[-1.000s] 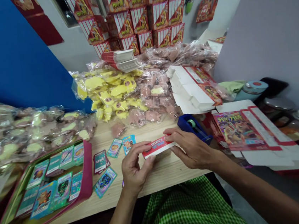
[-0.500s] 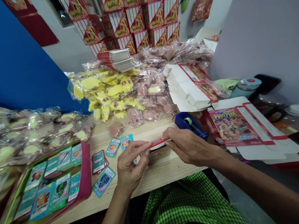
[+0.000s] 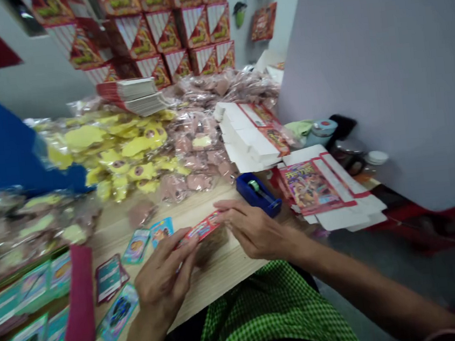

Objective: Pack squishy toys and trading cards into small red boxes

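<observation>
Between my two hands is a narrow red printed strip (image 3: 204, 226), held above the wooden table, its printed face turned up. It looks like card or the edge of a small flat box; I cannot tell which. My left hand (image 3: 163, 277) pinches its left end between thumb and fingers. Thumb and fingertips of my right hand (image 3: 254, 230) grip the right end. Left of my hands lie a blue card (image 3: 161, 231), a card with a round yellowish picture (image 3: 137, 245), a small stack of dark green cards (image 3: 109, 279) and a shiny card (image 3: 119, 315).
A blue tape dispenser (image 3: 259, 195) stands just beyond my right hand. Flattened red-and-white cartons (image 3: 314, 186) lie to the right. A pink-rimmed tray (image 3: 83, 305) of cards sits at left. Bagged yellow toys (image 3: 120, 154) and pink ones (image 3: 192, 141) heap behind; boxes (image 3: 164, 33) are stacked beyond.
The view has swung right, so the scene shifts left. The red strip has tilted, showing more of its printed face, and its left end sits lower. Both hands keep their grip.
</observation>
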Action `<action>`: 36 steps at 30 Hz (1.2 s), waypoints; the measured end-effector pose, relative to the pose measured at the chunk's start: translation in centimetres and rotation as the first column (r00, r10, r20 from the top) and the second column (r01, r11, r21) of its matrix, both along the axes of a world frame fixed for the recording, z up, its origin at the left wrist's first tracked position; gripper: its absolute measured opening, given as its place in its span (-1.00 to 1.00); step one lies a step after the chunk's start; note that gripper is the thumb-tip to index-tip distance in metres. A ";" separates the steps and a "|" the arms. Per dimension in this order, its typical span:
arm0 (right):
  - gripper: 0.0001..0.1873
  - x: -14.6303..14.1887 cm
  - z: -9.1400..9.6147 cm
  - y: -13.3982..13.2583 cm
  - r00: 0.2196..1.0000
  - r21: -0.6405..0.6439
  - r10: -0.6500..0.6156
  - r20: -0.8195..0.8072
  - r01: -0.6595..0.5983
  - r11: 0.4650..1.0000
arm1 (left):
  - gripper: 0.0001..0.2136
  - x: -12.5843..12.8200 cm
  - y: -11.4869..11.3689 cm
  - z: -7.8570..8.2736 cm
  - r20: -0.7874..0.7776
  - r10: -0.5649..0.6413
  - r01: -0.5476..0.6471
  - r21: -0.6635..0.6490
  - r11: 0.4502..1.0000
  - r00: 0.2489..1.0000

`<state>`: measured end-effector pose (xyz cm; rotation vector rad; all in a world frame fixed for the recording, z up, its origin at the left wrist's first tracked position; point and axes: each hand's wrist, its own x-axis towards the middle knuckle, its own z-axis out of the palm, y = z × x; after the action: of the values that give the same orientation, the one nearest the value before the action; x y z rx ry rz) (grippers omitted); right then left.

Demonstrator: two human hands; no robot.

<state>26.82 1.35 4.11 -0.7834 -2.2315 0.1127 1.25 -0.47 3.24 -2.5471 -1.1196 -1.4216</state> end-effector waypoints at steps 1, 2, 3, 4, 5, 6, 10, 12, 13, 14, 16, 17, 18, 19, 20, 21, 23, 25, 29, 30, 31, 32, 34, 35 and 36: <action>-0.64 0.7 0.0 -0.3 0.993 -0.033 -0.117 0.006 0.117 0.993 | -0.69 0.0 0.0 0.0 0.024 0.031 -0.031 -0.006 0.999 0.999; -0.60 1.4 0.0 -0.6 0.964 -0.063 -0.261 0.048 0.263 0.963 | -0.69 0.0 0.0 0.0 0.052 0.065 -0.064 -0.020 0.998 0.997; -0.56 2.3 -0.2 -0.8 0.904 -0.086 -0.408 0.130 0.420 0.903 | -0.70 -0.1 -0.1 0.0 0.078 0.095 -0.093 -0.035 0.995 0.992; -0.49 3.1 -0.5 -0.9 0.813 -0.098 -0.527 0.247 0.562 0.821 | -0.72 -0.1 0.0 0.0 0.089 0.115 -0.111 -0.048 0.993 0.989; -0.41 3.7 -0.8 -1.0 0.708 -0.097 -0.594 0.382 0.670 0.736 | -0.73 0.0 0.0 0.0 0.083 0.123 -0.119 -0.051 0.992 0.989; -0.32 4.2 -1.3 -1.0 0.605 -0.088 -0.611 0.510 0.743 0.663 | -0.74 0.1 0.1 0.1 0.068 0.120 -0.118 -0.038 0.992 0.990; -0.18 3.9 -2.7 -0.1 0.528 -0.166 -0.552 0.645 0.803 0.573 | -0.81 0.5 0.6 0.0 0.023 0.089 -0.089 0.027 0.996 0.996; -0.22 3.5 -2.9 0.6 0.645 -0.346 -0.569 0.510 0.759 0.551 | -0.82 0.6 0.8 0.0 0.029 0.088 -0.089 0.020 0.996 0.996; -0.25 3.4 -2.8 0.9 0.687 -0.435 -0.583 0.434 0.727 0.532 | -0.82 0.6 0.8 0.0 0.032 0.085 -0.086 0.014 0.996 0.996; -0.31 3.5 -2.7 1.2 0.708 -0.508 -0.601 0.372 0.697 0.506 | -0.81 0.6 0.8 0.0 0.035 0.078 -0.078 0.013 0.997 0.996; -0.50 4.1 -2.5 1.8 0.709 -0.607 -0.634 0.307 0.659 0.444 | -0.80 0.6 0.8 0.1 0.040 0.064 -0.065 0.024 0.998 0.997; -0.60 4.5 -2.4 2.1 0.704 -0.645 -0.647 0.293 0.645 0.411 | -0.80 0.6 0.7 0.1 0.041 0.057 -0.058 0.032 0.998 0.998; -0.69 4.8 -2.3 2.4 0.701 -0.690 -0.660 0.270 0.619 0.375 | -0.79 0.5 0.7 0.1 0.045 0.054 -0.056 0.035 0.998 0.998; -0.76 5.1 -2.3 2.6 0.699 -0.739 -0.672 0.244 0.583 0.338 | -0.79 0.5 0.6 0.0 0.050 0.053 -0.055 0.032 0.998 0.997; -0.82 5.3 -2.3 2.7 0.700 -0.786 -0.681 0.217 0.539 0.303 | -0.79 0.5 0.6 0.0 0.052 0.054 -0.056 0.027 0.998 0.997; -0.88 5.3 -2.3 2.8 0.699 -0.829 -0.689 0.190 0.490 0.269 | -0.79 0.5 0.5 -0.1 0.051 0.055 -0.056 0.022 0.998 0.997; -0.91 5.2 -2.2 2.9 0.692 -0.895 -0.708 0.139 0.394 0.209 | -0.79 0.5 0.5 -0.2 0.031 0.044 -0.044 0.013 0.999 0.999; -0.86 4.9 -1.9 2.9 0.680 -0.935 -0.728 0.087 0.308 0.177 | -0.77 0.5 0.3 -0.4 0.010 0.020 -0.020 0.013 1.000 1.000; -0.89 4.7 -0.6 2.6 0.662 -0.964 -0.749 -0.039 0.172 0.202 | -0.72 0.6 0.2 -0.6 0.022 -0.001 0.001 0.014 1.000 1.000; -0.89 4.7 -0.4 2.5 0.657 -0.965 -0.751 -0.066 0.149 0.215 | -0.71 0.6 0.2 -0.6 0.031 -0.005 0.005 0.012 1.000 1.000; -0.87 4.8 -0.3 2.3 0.650 -0.965 -0.755 -0.088 0.133 0.227 | -0.71 0.6 0.2 -0.7 0.041 -0.011 0.010 0.007 1.000 0.999; -0.84 4.9 -0.3 2.0 0.641 -0.963 -0.760 -0.106 0.123 0.238 | -0.70 0.6 0.1 -0.7 0.051 -0.016 0.016 0.001 1.000 0.999; -0.77 4.9 -1.0 1.5 0.615 -0.960 -0.778 -0.124 0.123 0.250 | -0.69 0.6 0.1 -0.7 0.060 -0.022 0.023 -0.013 1.000 0.998; -0.74 4.9 -1.6 1.2 0.599 -0.959 -0.791 -0.125 0.132 0.252 | -0.69 0.6 0.1 -0.7 0.055 -0.022 0.023 -0.018 1.000 0.998; -0.72 4.8 -2.2 0.9 0.583 -0.957 -0.803 -0.123 0.144 0.252 | -0.69 0.6 0.0 -0.7 0.048 -0.019 0.020 -0.020 1.000 0.999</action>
<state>31.58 2.24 1.93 -1.7355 -0.9795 1.1523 1.86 -0.44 2.59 -2.5582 -1.1241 -1.4905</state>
